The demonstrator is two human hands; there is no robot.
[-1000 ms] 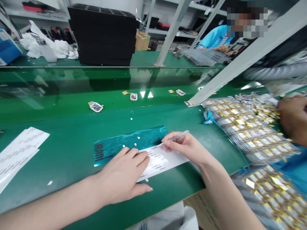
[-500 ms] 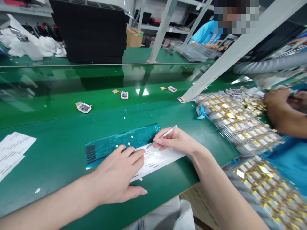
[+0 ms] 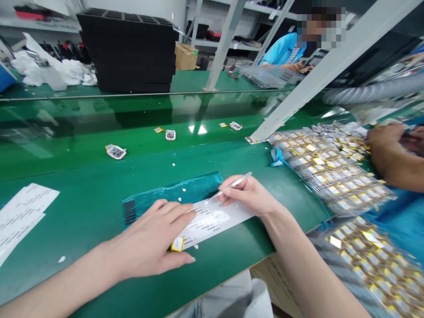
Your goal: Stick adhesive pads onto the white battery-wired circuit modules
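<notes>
The right hand [image 3: 250, 198] held one pair of tweezers [image 3: 240, 179] narrowly between thumb and fingertips. Their long axis slanted down from that grip, the tip pointing leftward toward the left fingers and ending at the far edge of one printed sheet [image 3: 215, 221] (whether it touched could not be told). The sheet lay between the two hands, its long axis slanting from beneath the left fingers, near side, to the right wrist, farther off.

The left hand [image 3: 152, 240] was spread palm down, fingers together, thumb wide. One yellow-edged cell [image 3: 177, 244] showed between thumb and index finger; whether they gripped it could not be told.

One teal film [image 3: 172, 191] lay just beyond the left fingers. Farther past them, three small devices [image 3: 170, 135] sat on a glossy green strip [image 3: 142, 143]. All this rested on a green bench [image 3: 205, 271]; a co-worker's hand [image 3: 386, 134] showed well right of the right fingers, beyond the tray of cells [image 3: 331, 172].
</notes>
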